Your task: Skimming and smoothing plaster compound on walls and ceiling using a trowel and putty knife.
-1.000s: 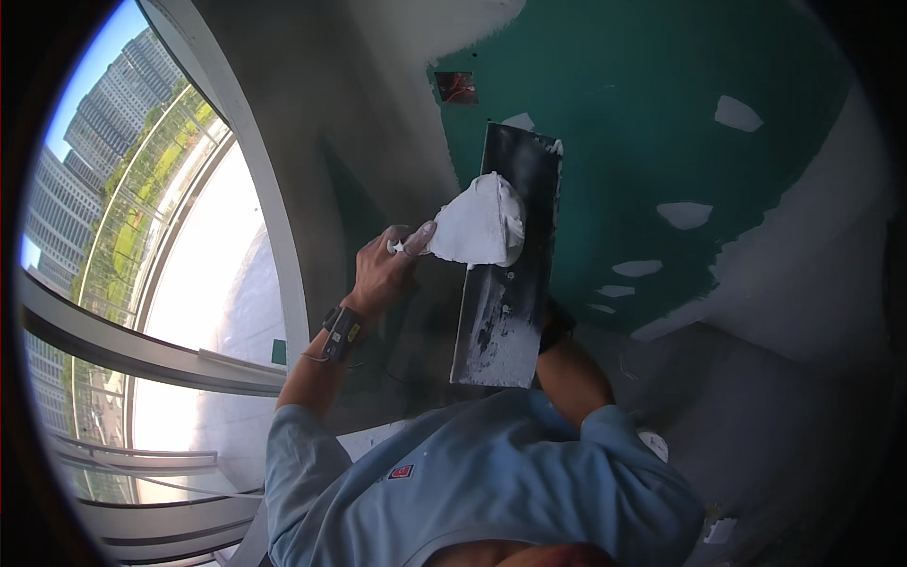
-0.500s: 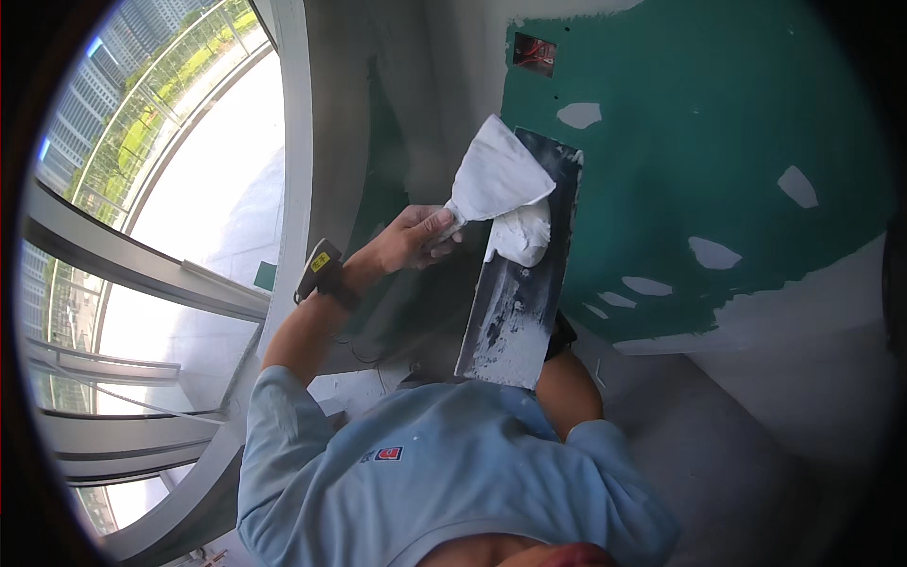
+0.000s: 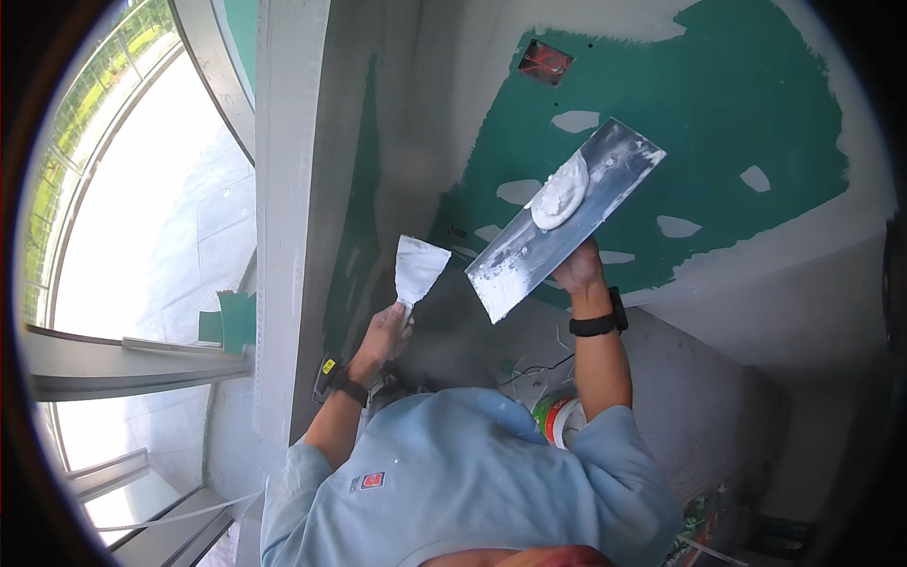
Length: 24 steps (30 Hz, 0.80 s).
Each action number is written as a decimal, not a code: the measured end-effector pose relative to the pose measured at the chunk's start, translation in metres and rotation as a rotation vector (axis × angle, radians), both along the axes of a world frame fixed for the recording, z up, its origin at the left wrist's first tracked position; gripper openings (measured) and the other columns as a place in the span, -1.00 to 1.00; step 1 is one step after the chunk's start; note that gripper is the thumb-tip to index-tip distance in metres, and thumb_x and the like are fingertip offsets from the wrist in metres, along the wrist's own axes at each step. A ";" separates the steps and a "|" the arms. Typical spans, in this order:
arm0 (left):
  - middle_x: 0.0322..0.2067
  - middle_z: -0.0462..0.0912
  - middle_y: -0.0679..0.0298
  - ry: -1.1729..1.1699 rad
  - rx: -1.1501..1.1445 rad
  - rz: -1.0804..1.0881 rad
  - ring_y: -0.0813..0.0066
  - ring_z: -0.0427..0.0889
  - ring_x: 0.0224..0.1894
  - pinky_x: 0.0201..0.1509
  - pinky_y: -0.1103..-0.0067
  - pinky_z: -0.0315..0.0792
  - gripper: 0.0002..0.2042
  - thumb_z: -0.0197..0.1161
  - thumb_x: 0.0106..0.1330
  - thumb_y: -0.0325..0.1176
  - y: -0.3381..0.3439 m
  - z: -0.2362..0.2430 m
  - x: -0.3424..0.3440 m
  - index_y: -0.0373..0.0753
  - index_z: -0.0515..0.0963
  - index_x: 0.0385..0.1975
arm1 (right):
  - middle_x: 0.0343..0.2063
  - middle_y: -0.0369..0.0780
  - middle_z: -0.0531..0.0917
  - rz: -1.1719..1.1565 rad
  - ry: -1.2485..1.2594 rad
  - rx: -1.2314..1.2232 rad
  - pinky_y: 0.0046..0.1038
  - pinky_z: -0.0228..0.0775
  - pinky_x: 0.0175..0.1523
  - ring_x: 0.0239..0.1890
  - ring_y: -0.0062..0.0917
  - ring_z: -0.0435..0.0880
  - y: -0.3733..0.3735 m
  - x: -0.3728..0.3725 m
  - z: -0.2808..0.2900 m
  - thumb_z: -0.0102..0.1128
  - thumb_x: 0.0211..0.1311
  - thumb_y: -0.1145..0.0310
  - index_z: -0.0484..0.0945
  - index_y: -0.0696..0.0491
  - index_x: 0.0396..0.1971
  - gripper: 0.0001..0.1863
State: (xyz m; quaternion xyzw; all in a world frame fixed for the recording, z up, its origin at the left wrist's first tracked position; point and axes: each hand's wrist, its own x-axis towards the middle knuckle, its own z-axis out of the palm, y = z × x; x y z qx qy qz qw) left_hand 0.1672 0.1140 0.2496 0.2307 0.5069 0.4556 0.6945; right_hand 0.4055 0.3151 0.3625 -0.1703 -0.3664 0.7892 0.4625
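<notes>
My left hand point(image 3: 385, 333) grips the handle of a wide putty knife point(image 3: 419, 266), its white-smeared blade pointing up toward the grey plastered wall point(image 3: 416, 113). My right hand point(image 3: 578, 269) holds a long metal trowel point(image 3: 557, 222) from beneath, tilted up to the right. A lump of white plaster point(image 3: 559, 192) lies on the trowel's upper half. The knife blade is a short way left of the trowel's lower end, not touching it. Both wrists wear black bands.
Green board point(image 3: 718, 113) with white filler patches and a small red-lined opening point(image 3: 545, 62) fills the upper right. A grey column edge point(image 3: 283, 189) and a curved window point(image 3: 142, 236) are on the left. A plaster bucket point(image 3: 557, 418) stands on the floor below.
The knife has come off the trowel and moved down to the left. The trowel has swung up and right, and the plaster now lies as a lump on it.
</notes>
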 end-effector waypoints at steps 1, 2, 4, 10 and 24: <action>-0.70 0.25 0.48 0.012 -0.004 0.057 0.76 0.12 -0.79 -0.77 0.74 -0.01 -0.60 -0.19 0.33 0.07 -0.002 -0.003 0.003 -0.17 0.34 -0.41 | -0.29 -0.21 0.54 -0.075 -0.225 0.199 -0.48 0.41 -0.14 -0.27 -0.52 0.55 0.013 -0.005 0.022 0.28 -0.06 0.24 0.42 0.10 -0.13 -0.54; -0.68 0.28 0.48 0.027 -0.002 0.098 0.76 0.14 -0.78 -0.76 0.75 0.01 -0.61 -0.19 0.33 0.07 0.000 -0.002 0.005 -0.17 0.33 -0.41 | -0.46 -0.23 0.57 -0.074 -0.463 0.320 -0.50 0.40 -0.30 -0.41 -0.57 0.56 0.036 0.009 0.024 0.23 -0.05 0.31 0.50 0.13 -0.30 -0.70; -0.66 0.28 0.47 0.048 -0.011 0.113 0.76 0.16 -0.78 -0.76 0.76 0.03 -0.63 -0.17 0.33 0.05 -0.003 -0.007 0.005 -0.16 0.32 -0.41 | -0.55 -0.22 0.59 -0.177 -1.087 0.566 -0.45 0.38 -0.42 -0.48 -0.50 0.59 0.066 -0.005 0.050 0.21 -0.04 0.33 0.51 0.15 -0.45 -0.79; -0.66 0.28 0.46 0.066 -0.060 0.192 0.76 0.18 -0.78 -0.76 0.75 0.06 -0.65 -0.14 0.32 0.05 0.003 -0.019 0.013 -0.13 0.31 -0.40 | -0.48 -0.11 0.59 -0.735 -1.758 1.477 -0.28 0.42 -0.38 -0.43 -0.21 0.59 0.149 -0.023 0.054 0.20 -0.08 0.34 0.47 0.10 -0.51 -0.83; -0.67 0.29 0.45 0.032 -0.121 0.232 0.73 0.18 -0.77 -0.74 0.71 0.04 -0.61 -0.09 0.29 0.06 0.007 -0.032 -0.001 -0.20 0.35 -0.29 | -0.42 -0.15 0.57 -0.739 -1.886 1.503 -0.34 0.48 -0.45 -0.49 -0.27 0.61 0.179 -0.029 0.043 0.20 -0.17 0.42 0.44 0.14 -0.43 -0.76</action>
